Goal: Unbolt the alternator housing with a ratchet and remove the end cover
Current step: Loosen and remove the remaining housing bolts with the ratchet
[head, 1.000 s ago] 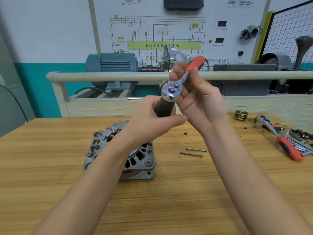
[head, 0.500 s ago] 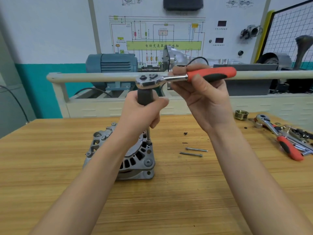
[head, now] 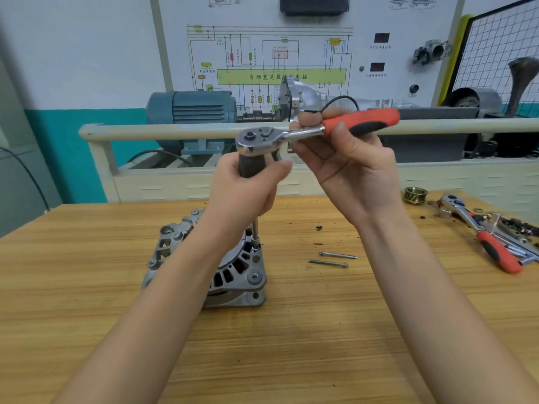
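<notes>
On the wall panel (head: 291, 53) behind the rail we read a green band (head: 281, 76) printed with the Chinese characters 自动变速器控制电脑, partly hidden by a metal casting in front of it; the smaller labels around the wiring diagram are too fine to read. Two dark displays (head: 379, 52) sit to its right. We can make out no brand on the tools.

Our left hand (head: 248, 193) wraps its grip around the dark handle (head: 252, 167) of an upright extension driver, whose shaft and socket (head: 255, 239) stand on a bolt at the top edge of the alternator (head: 233, 272). Our right hand (head: 347, 170) holds the ratchet (head: 315, 129) level, fingers curled round the shank and the start of the red and black handle, with the ratchet head seated on top of the driver.

The alternator stands on the wooden surface (head: 291, 360), left of centre, its end cover on. Just right of it lie two long bolts (head: 334, 258), side by side. Far right, near the edge, we see a ribbed pulley (head: 414, 195), a second ratchet (head: 481, 231) with a red handle, and scattered small parts. Beyond a cream rail (head: 175, 130) stand a blue motor (head: 192, 107) and a wire grid (head: 501, 42); the wall is white over teal.
</notes>
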### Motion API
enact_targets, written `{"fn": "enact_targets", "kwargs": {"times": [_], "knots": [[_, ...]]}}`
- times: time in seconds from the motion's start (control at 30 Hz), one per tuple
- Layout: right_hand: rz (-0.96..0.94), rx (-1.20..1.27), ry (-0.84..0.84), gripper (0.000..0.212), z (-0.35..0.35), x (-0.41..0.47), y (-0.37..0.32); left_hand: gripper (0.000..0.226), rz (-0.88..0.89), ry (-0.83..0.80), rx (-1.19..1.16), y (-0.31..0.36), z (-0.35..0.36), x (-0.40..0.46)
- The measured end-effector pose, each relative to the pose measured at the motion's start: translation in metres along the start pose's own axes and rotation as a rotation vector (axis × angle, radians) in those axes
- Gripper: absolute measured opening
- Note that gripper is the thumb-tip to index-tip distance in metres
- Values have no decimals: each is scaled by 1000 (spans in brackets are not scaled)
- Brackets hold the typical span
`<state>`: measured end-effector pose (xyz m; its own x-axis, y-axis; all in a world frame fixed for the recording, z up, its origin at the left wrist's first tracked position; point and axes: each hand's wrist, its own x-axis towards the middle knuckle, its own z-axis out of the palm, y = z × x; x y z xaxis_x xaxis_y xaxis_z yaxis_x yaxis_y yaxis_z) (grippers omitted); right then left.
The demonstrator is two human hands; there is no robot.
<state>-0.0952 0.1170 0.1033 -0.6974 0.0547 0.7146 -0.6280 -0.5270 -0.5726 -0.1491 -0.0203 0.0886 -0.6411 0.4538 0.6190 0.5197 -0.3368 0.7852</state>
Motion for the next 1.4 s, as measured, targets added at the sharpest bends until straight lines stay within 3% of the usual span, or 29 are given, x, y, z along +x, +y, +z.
{"fn": "enact_targets", "kwargs": {"times": [0.1,0.2,0.3,0.43,0.6,0.73,0.93,1.13,1.3,1.4], "knots": [[-41,-104,-80,19,-3,0,-1,48,-24,83,-15,-1,-2,1],[-19,-57,-17,12,-2,2,1,42,0,-18,32,-1,-4,0],[40,44,117,20,-1,5,6,31,28,-161,103,-1,-3,-2],[66,82,119,22,-1,6,9,35,12,-228,105,0,-3,-2],[14,23,-35,10,-5,2,1,39,-20,-51,42,-1,-2,1],[-48,-121,-125,20,-4,1,4,42,-59,55,-30,-3,-7,4],[34,40,118,19,-4,5,9,32,37,-160,73,-5,-7,2],[85,43,92,23,1,6,12,33,-11,-370,-14,-2,-15,0],[5,2,-25,13,-3,3,7,42,-51,-176,-22,-2,-9,3],[-43,-118,-107,22,-5,1,4,45,-64,-12,-29,-3,-9,4]]}}
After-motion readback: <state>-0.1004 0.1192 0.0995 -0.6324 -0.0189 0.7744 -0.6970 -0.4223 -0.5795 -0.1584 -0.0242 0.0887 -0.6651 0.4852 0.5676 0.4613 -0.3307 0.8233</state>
